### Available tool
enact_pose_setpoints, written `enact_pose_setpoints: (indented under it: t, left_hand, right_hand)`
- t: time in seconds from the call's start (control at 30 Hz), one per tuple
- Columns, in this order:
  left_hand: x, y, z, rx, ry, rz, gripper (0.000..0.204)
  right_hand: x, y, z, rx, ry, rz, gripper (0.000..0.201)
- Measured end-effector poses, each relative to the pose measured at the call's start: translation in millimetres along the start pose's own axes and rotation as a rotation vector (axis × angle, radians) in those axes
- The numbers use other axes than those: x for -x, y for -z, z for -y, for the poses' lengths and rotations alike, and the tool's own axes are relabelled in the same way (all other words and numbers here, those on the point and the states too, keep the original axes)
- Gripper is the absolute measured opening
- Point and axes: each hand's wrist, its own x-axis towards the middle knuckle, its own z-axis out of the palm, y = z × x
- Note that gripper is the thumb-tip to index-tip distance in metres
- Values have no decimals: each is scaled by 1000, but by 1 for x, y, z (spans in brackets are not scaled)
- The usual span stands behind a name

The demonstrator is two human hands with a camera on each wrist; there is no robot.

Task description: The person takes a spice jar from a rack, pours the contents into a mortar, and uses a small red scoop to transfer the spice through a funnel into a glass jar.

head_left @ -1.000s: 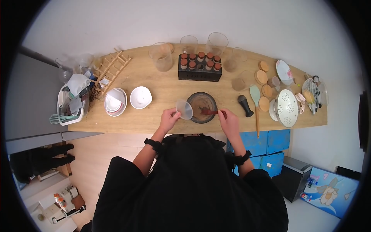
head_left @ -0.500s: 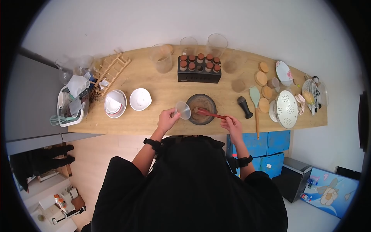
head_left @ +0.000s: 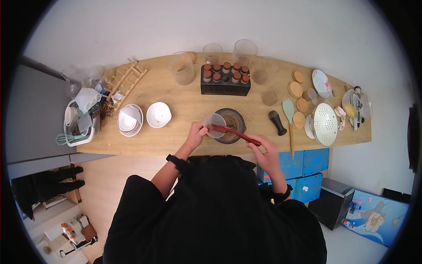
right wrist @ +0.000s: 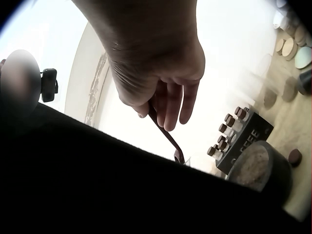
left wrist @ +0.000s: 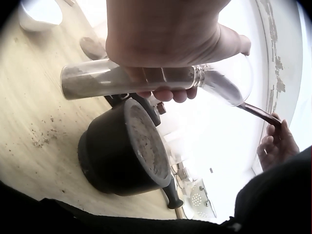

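Note:
My left hand (head_left: 196,133) grips a clear glass tube (left wrist: 92,80) with brown powder at its closed end. A clear funnel (left wrist: 226,80) sits in the tube's threaded mouth. Between thumb and fingers, my right hand (head_left: 267,155) pinches the handle of a dark red spoon (head_left: 239,133). The spoon's head lies inside the funnel, overlapping its wall. Just below stands a dark mortar (left wrist: 105,151) with brown powder inside; in the head view the funnel and spoon partly cover it. A black pestle (head_left: 278,122) lies to its right.
A black rack (head_left: 225,89) of capped tubes stands behind the mortar, with tall clear jars (head_left: 181,69) beyond. White bowls (head_left: 158,115) are at left. A green spatula (head_left: 289,110), wooden lids (head_left: 299,119) and a white colander (head_left: 326,125) are at right.
My right hand has lifted the spoon out of the mortar and swung its head left into the funnel. My left hand has brought the funnel slightly right, over the mortar's edge.

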Motion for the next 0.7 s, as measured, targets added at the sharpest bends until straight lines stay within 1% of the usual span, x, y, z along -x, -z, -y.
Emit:
enact_pose_setpoints:
  t: [0.03, 0.1, 0.17, 0.2, 0.27, 0.3, 0.37, 0.4, 0.43, 0.47, 0.5, 0.53, 0.57, 0.6, 0.63, 0.67, 0.7]
  left_hand:
    - [-1, -1, -3, 10, 8, 3, 68]
    - [-2, -2, -9, 19, 14, 5, 70]
    - [0, -3, -12, 326, 175, -54, 70]
    - [1, -2, -12, 326, 173, -58, 70]
    - [2, 0, -11, 127, 123, -5, 67]
    - [3, 0, -7, 127, 123, -7, 67]
    - [3, 1, 3, 246, 196, -59, 60]
    - [2, 3, 1, 246, 195, -62, 60]
    - [-1, 6, -5, -55, 59, -75, 54]
    - [-2, 8, -11, -356, -75, -86, 48]
    - [-2, 9, -19, -356, -75, -85, 48]
    - [-1, 11, -29, -496, -100, -84, 43]
    - [-2, 11, -33, -635, -127, -82, 39]
    - [-2, 12, -32, -635, -127, -82, 39]
    - [-2, 13, -29, -650, -86, -98, 37]
    - [-1, 15, -25, -665, -45, -114, 36]
    - [-1, 16, -22, -666, -46, -114, 36]
  right_hand:
    - [-1, 2, 3, 57, 41, 15, 23]
    - [1, 4, 3, 26, 21, -2, 21]
    - [0, 7, 1, -8, 4, -8, 21]
    - [-1, 8, -2, 3, 6, -6, 21]
    - [-1, 9, -4, 15, 7, -3, 21]
    - [0, 8, -3, -3, -8, 0, 20]
    - [2, 7, -10, -23, -23, 9, 20]
    - [4, 7, -23, -113, -65, -99, 18]
    - [4, 7, -32, -201, -107, -208, 17]
    - [4, 7, -37, -201, -106, -207, 17]
    - [1, 8, -41, -80, -103, -223, 16]
    - [-2, 8, -45, 43, -99, -241, 15]
    - [-5, 4, -54, 44, -98, -244, 15]
    - [-7, -4, -66, 195, 12, -195, 16]
    - [-9, -11, -73, 345, 122, -144, 17]
    - [-12, -18, -77, 343, 123, -144, 17]
    - [-15, -25, -80, 427, 194, -121, 18]
